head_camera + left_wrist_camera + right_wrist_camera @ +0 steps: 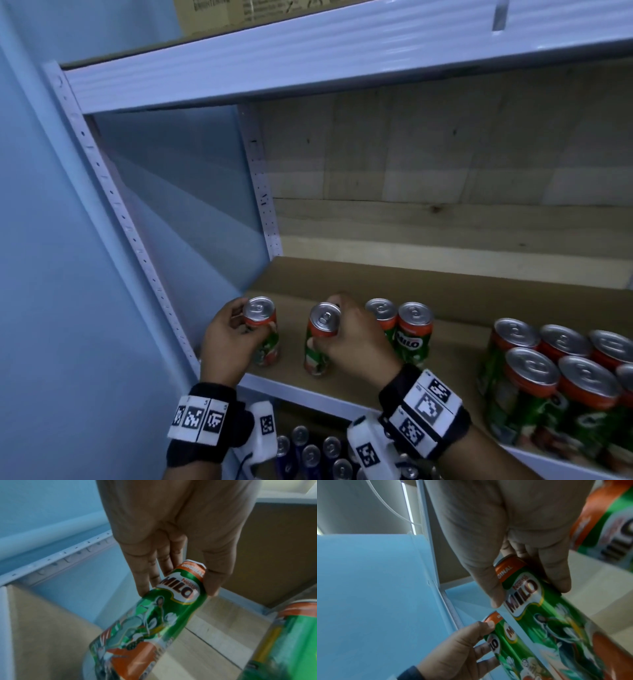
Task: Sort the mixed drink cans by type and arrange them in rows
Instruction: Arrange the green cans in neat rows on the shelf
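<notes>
Each hand holds a green and orange Milo can over the brown shelf board (pixel 445 301). My left hand (pixel 227 334) grips the leftmost can (pixel 263 330) near its top; the left wrist view shows that can (pixel 154 622) pinched between fingers and thumb. A little to the right, my right hand (pixel 352 337) grips a second can (pixel 320 342), seen close in the right wrist view (pixel 539 608). Two more Milo cans (pixel 412 330) stand just behind the right hand. Whether the held cans rest on the board is unclear.
A block of several Milo cans (pixel 555 383) fills the shelf's front right. Blue cans (pixel 310 452) stand on the shelf below. A white perforated upright (pixel 116 212) and a blue wall close the left side. The upper shelf beam (pixel 342 54) hangs overhead.
</notes>
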